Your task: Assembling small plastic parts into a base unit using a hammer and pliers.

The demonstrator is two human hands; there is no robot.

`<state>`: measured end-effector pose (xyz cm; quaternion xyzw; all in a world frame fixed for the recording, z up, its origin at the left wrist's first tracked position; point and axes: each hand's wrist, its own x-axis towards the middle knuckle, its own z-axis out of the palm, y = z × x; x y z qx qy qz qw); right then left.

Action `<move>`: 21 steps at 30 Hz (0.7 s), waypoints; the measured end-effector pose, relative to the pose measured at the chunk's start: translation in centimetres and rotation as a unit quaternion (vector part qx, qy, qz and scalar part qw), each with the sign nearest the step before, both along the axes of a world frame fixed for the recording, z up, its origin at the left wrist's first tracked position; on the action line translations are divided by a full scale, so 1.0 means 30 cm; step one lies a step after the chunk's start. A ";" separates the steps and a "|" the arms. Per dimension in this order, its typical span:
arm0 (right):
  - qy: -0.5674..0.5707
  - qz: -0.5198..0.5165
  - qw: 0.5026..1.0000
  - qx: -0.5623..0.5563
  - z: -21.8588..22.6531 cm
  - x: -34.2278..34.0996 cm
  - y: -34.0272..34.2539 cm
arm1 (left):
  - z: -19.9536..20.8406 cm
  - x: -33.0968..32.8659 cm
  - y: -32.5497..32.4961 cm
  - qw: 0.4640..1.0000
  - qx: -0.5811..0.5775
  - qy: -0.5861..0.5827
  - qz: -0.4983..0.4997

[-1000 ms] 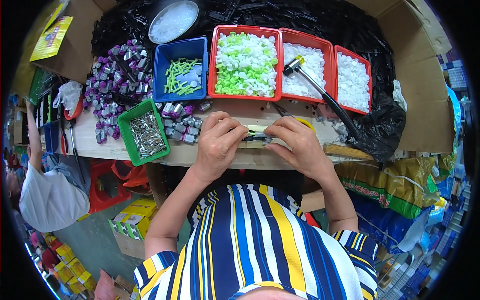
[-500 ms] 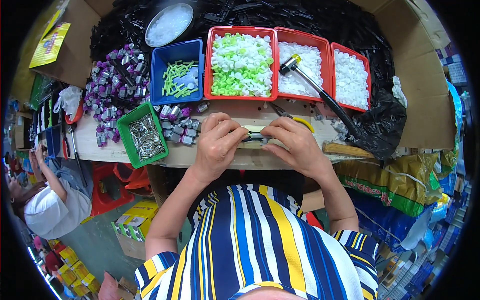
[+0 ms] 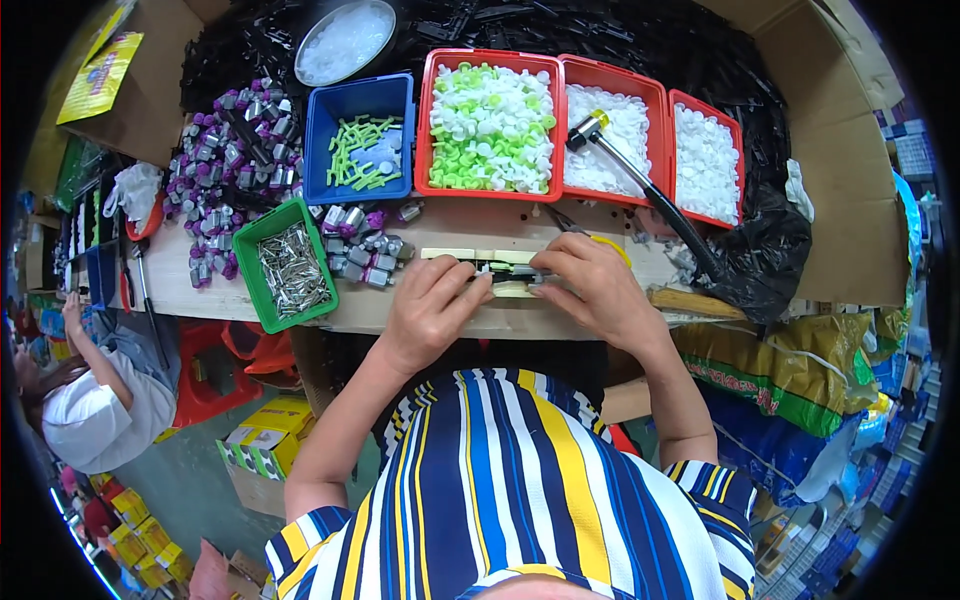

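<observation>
A small assembly of black, grey and bright green parts (image 3: 512, 270) lies over a pale wooden block (image 3: 450, 254) near the table's front edge. My right hand (image 3: 592, 290) pinches its right end between thumb and fingertips. At its left end, my left hand (image 3: 430, 308) has thumb and fingers closed around a small whitish piece (image 3: 485, 269). Whether that piece is joined to the assembly I cannot tell. Grey-and-purple blocks (image 3: 362, 250) lie left of my left hand, beside a green bin (image 3: 240, 268) of metal pins. Pliers with yellow grips (image 3: 612, 246) lie behind my right hand.
Behind my hands stand a blue bin (image 3: 313, 160) of green sticks and red bins (image 3: 490, 192) of green and white caps. A hammer (image 3: 665, 205) lies across two bins. A metal bowl (image 3: 345, 42) and black parts (image 3: 560, 25) are farther back. A person (image 3: 105, 400) sits at left.
My left hand has drawn slightly left along the block, uncovering more of the black and green parts and the wooden block. My right hand still pinches the right end.
</observation>
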<state>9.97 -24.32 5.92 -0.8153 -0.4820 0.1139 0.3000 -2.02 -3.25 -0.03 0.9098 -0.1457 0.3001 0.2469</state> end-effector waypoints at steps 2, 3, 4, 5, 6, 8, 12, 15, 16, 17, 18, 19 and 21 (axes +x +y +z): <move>0.010 0.002 1.000 0.008 -0.005 -0.002 0.008 | -0.010 -0.003 0.003 0.999 0.038 0.002 -0.015; 0.010 0.003 1.000 0.008 -0.008 -0.005 0.011 | -0.015 -0.005 0.004 0.999 0.038 0.003 -0.014; 0.011 0.002 1.000 0.010 -0.012 -0.008 0.014 | -0.019 -0.006 0.006 0.999 0.041 0.003 -0.015; 0.011 0.000 1.000 0.013 -0.017 -0.010 0.017 | -0.022 -0.008 0.007 0.999 0.043 0.002 -0.016; 0.012 0.000 1.000 0.013 -0.021 -0.011 0.018 | -0.025 -0.008 0.008 0.999 0.043 0.003 -0.016; -0.013 -0.006 1.000 0.007 -0.030 -0.012 0.019 | -0.029 -0.008 0.009 0.999 0.045 0.004 -0.019; -0.003 -0.015 1.000 0.014 -0.046 -0.015 0.013 | -0.023 -0.007 0.006 0.999 0.044 0.006 -0.021; 0.010 -0.027 0.999 0.022 -0.053 -0.016 0.006 | -0.023 -0.007 0.008 0.999 0.047 0.005 -0.020; 0.014 -0.034 0.999 0.039 -0.058 -0.017 0.002 | -0.024 -0.007 0.008 0.999 0.049 0.001 -0.020; 0.018 -0.041 0.997 0.056 -0.063 -0.018 -0.002 | -0.025 -0.006 0.009 0.999 0.051 -0.004 -0.019; 0.019 -0.042 0.997 0.056 -0.066 -0.019 -0.008 | -0.027 -0.005 0.009 0.998 0.051 -0.003 -0.020; 0.024 -0.048 0.996 0.066 -0.070 -0.021 -0.015 | -0.029 -0.005 0.009 0.999 0.050 -0.004 -0.019; 0.030 -0.056 0.995 0.075 -0.078 -0.025 -0.024 | -0.032 -0.004 0.009 0.999 0.049 -0.005 -0.020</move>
